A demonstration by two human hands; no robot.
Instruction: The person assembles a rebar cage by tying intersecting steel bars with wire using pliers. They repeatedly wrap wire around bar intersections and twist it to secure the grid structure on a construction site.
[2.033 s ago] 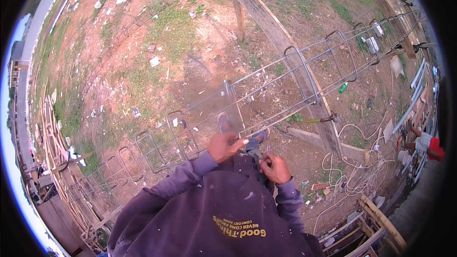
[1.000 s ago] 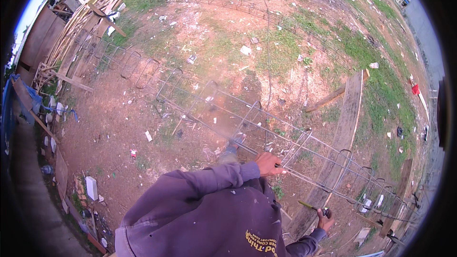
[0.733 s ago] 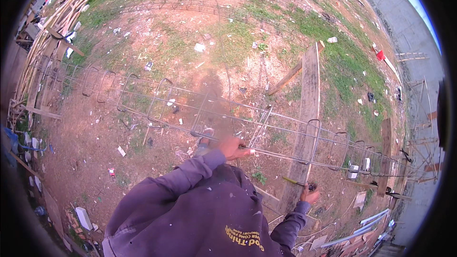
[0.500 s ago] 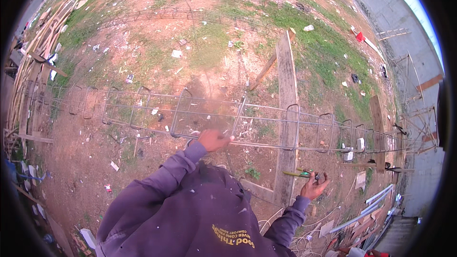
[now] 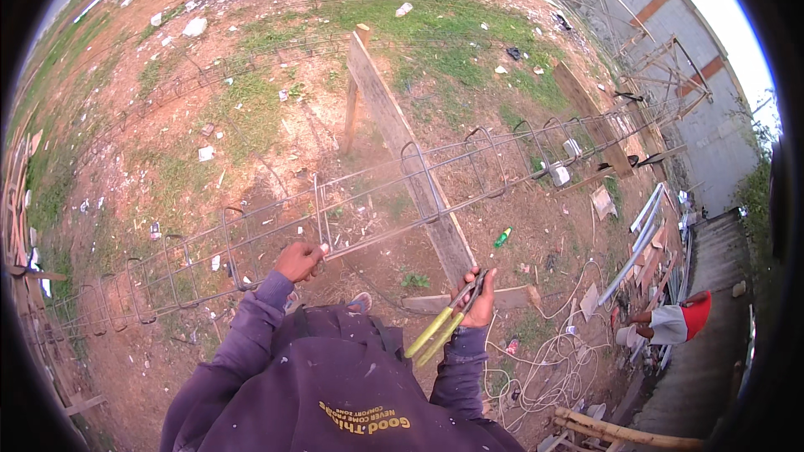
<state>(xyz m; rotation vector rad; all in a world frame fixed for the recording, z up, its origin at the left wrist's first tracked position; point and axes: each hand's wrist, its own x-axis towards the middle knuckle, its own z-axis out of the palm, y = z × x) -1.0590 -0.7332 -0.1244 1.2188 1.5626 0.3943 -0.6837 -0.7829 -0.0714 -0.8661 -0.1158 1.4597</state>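
A long rebar cage [image 5: 368,238] of thin steel bars and square stirrups crosses in front of me, rising from lower left to upper right. At the lower corner of one stirrup [image 5: 322,213], my left hand [image 5: 300,263] is closed, thumb and fingers pinched on it beside the lower bar. My right hand [image 5: 477,300] holds pincers [image 5: 435,333] with yellow-green handles, apart from the cage. Their handles point back toward my body and the metal head lies among my fingers. A wooden plank [image 5: 394,117] passes beneath the cage, just ahead of my right hand.
A small green bottle [image 5: 502,237] lies on the dirt beyond my right hand. Pale rope or hose [image 5: 544,368] coils at the lower right. A person in a red top [image 5: 695,321] is at the far right, near a grey block wall [image 5: 712,151]. Another plank [image 5: 590,113] supports the cage.
The view has turned rightward, so the cage now slants. My right hand has brought the pincers nearer my body, with handles swung back. My left hand stays by the stirrup.
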